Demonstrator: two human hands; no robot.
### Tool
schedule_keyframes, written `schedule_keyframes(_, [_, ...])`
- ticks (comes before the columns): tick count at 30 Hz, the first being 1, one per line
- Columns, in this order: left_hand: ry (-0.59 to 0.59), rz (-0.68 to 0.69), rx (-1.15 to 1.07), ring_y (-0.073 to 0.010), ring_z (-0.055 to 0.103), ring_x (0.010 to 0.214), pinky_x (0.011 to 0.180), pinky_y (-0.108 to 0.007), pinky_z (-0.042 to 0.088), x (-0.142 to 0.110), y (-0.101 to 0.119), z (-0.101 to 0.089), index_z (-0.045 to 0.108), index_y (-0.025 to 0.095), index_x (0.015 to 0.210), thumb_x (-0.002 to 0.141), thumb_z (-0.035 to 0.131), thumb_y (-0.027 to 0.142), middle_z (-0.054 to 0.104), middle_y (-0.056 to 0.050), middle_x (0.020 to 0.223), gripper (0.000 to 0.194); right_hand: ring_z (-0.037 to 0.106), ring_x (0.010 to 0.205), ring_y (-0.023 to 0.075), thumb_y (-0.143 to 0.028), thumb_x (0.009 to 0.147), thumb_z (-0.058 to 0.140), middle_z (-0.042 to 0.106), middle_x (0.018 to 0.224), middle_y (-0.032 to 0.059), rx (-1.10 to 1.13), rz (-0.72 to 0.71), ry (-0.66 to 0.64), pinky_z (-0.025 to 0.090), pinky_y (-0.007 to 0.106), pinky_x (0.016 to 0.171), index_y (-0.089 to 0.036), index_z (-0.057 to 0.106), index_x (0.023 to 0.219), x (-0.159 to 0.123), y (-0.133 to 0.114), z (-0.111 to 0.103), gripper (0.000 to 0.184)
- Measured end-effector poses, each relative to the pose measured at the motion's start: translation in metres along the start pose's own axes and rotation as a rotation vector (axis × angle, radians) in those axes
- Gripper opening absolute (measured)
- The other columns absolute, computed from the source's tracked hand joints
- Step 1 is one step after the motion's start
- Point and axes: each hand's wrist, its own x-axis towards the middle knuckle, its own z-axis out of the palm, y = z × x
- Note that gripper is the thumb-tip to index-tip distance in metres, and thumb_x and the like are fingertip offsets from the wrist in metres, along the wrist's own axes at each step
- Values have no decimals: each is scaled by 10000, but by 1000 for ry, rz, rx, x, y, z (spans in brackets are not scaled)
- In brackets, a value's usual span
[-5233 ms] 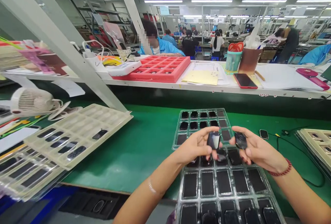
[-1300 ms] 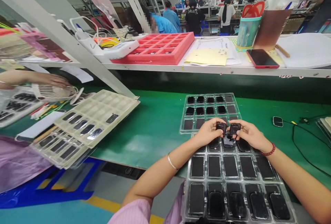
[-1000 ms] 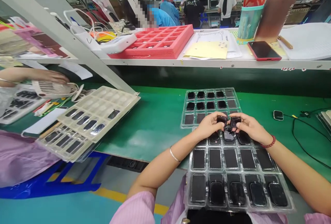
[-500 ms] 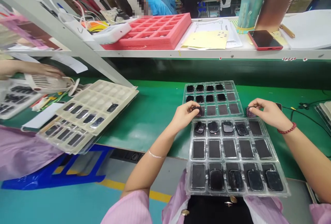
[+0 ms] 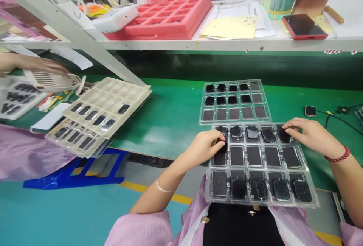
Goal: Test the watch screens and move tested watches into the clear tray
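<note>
A clear plastic tray [image 5: 263,168] of square pockets lies nearest to me, with several black smartwatch faces in its top and bottom rows. Over its left column, my left hand [image 5: 205,145] is closed in a pinch on a smartwatch face [image 5: 224,147], partly hidden by the fingers. At the top right pocket, my right hand [image 5: 314,134] pinches another smartwatch face [image 5: 285,135] by its edge. Just beyond lies a second clear tray [image 5: 235,121], whose two far rows hold several smartwatch faces; dark pads show in its near row.
A small smartwatch [image 5: 310,111] and black cable [image 5: 329,115] lie on the right. Cream trays [image 5: 136,104] are stacked left, near a co-worker's hand [image 5: 42,64] on a white fan [image 5: 53,83]. The shelf above holds a red foam tray [image 5: 195,19] and phone [image 5: 304,26].
Both hands have come nearer, from the far tray's near edge to the near tray, each with a smartwatch face. The right one is now at the top right pocket. The view has tilted down.
</note>
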Motion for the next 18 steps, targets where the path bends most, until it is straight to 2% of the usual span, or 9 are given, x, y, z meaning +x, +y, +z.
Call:
schedule_keyframes(3, [92,35,204,-226,589,994,833,-359,504,-14,7,13,665,188,941,889,519,255,653,-97,1075,169,652,949,294,-337,940,476,687,1109,116,-140,-52,22,492,420,790,-192,701,1047,-16,-24,7,288])
schedule_keyframes(5, [131,19,247,-259,566,1081,881,-406,505,-25,14,20,664,192,999,892,518,266,619,-122,1185,196,631,943,295,-330,947,473,676,1082,124,-159,-116,24,470,440,819,-194,698,1021,-30,-49,13,273])
schedule_keyframes(7, [44,84,162,-277,561,1128,948,-447,481,-35,23,27,675,201,963,887,530,279,612,-126,1231,182,616,866,253,-336,959,479,669,985,98,-79,-240,-111,459,400,777,-220,697,944,-44,-76,21,248])
schedule_keyframes(9, [-120,173,24,-316,525,1226,1047,-503,404,-45,33,35,680,213,898,852,596,321,600,-120,1300,144,582,764,221,-317,964,477,640,869,75,-43,-350,-228,436,380,737,-225,683,863,-58,-102,33,247])
schedule_keyframes(11, [-218,181,-61,-370,435,1336,1126,-575,280,-51,42,42,670,213,892,780,692,359,547,-126,1395,185,560,748,242,-290,945,486,626,849,90,-115,-385,-210,421,401,728,-202,665,864,-68,-120,45,216])
schedule_keyframes(14, [-207,109,-76,-402,332,1412,1158,-645,121,-58,47,47,643,203,895,728,745,326,469,-148,1474,232,558,785,272,-231,892,523,628,918,116,-153,-369,-191,427,429,730,-193,619,878,-75,-131,54,104])
schedule_keyframes(16, [-214,147,-110,-380,330,1421,1160,-628,155,-60,48,44,623,202,859,765,698,262,478,-145,1469,135,573,827,262,-158,839,547,631,987,106,-3,-335,-258,453,414,729,-216,562,834,-74,-128,48,60])
schedule_keyframes(18, [-236,214,-219,-336,417,1376,1132,-569,291,-57,47,37,598,198,837,814,620,205,549,-138,1403,33,602,908,255,-113,787,568,635,1081,98,268,-266,-329,493,403,755,-231,491,784,-65,-120,37,140])
